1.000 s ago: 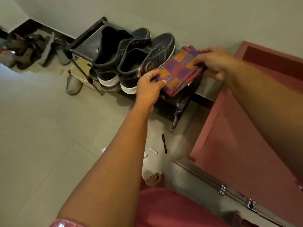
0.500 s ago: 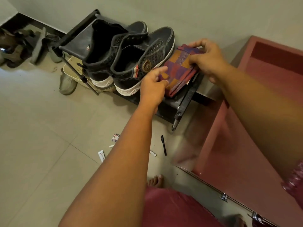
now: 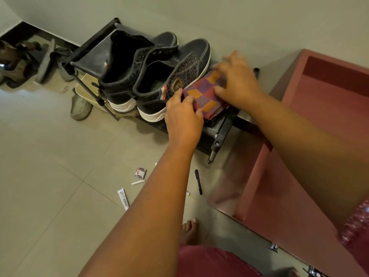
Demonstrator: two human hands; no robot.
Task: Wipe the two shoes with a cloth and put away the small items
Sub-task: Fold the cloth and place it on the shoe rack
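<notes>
Both hands are on the folded checkered cloth [image 3: 205, 96], sitting on the black shoe rack [image 3: 221, 128] right beside the two black high-top sneakers [image 3: 159, 76]. Left hand [image 3: 182, 116] pinches its near edge, right hand [image 3: 237, 80] presses flat with straight fingers. Marker [image 3: 198, 181] and small tube [image 3: 123, 198] lie on the floor.

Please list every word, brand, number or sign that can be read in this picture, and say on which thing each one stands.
No text can be read with certainty.
Small white tube on the floor: dark print along it, too small to read.
Small packet on the floor: red and blue print, blurred.
Round gold badge on the nearer black shoe: an emblem, its letters not legible.
Black pen: no marking visible.
</notes>
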